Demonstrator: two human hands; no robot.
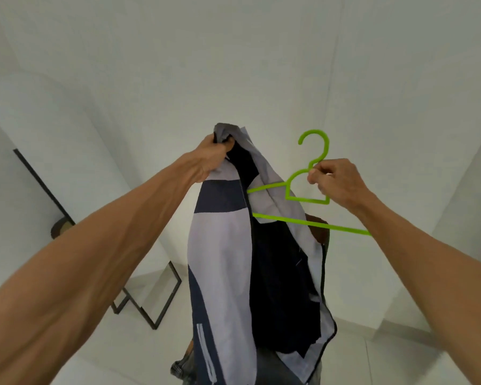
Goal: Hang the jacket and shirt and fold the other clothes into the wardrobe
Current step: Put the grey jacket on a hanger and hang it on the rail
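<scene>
A light grey and navy jacket (222, 262) hangs in mid-air in front of me, its dark lining showing on the right. My left hand (211, 157) grips it by the collar at the top. My right hand (336, 184) pinches the neck of a bright green plastic hanger (307, 200), hook pointing up. The hanger's left arm is tucked inside the jacket opening near the shoulder; its right end passes behind my right wrist.
A black metal frame stand (150, 304) leans against the white wall at the left, above a pale floor. A brown chair back (321, 229) shows behind the jacket. Grey clothing (184, 368) lies below it. White walls surround the space.
</scene>
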